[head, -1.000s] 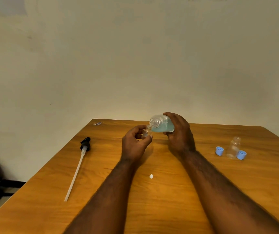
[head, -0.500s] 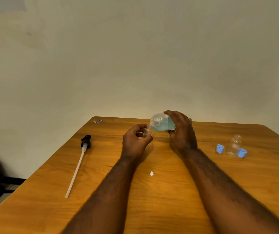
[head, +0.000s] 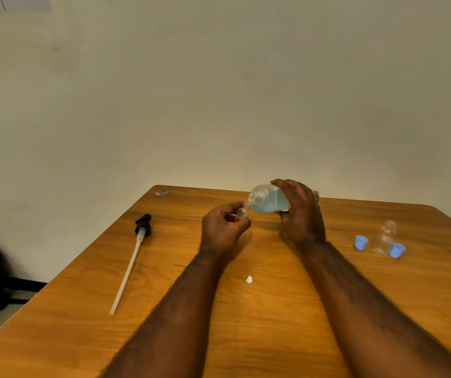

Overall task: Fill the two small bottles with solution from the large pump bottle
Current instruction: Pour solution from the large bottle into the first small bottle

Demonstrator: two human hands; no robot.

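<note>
Near the far edge of the table (head: 268, 323) the right hand (head: 300, 214) grips the tipped big bottle (head: 269, 201) over the small bottle (head: 243, 212) the left hand (head: 224, 227) pinches — maybe hardly filled — and the other small bottle (head: 384, 238) waits empty.

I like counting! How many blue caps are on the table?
2. One blue cap lies left of the standing small bottle; the other blue cap sits at its right. None looks hidden.

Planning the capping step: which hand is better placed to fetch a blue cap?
Right, probably. Both blue caps lie nearer the right hand, though it must first set down the large bottle. The left hand pinches the small bottle and would have to reach across.
</note>
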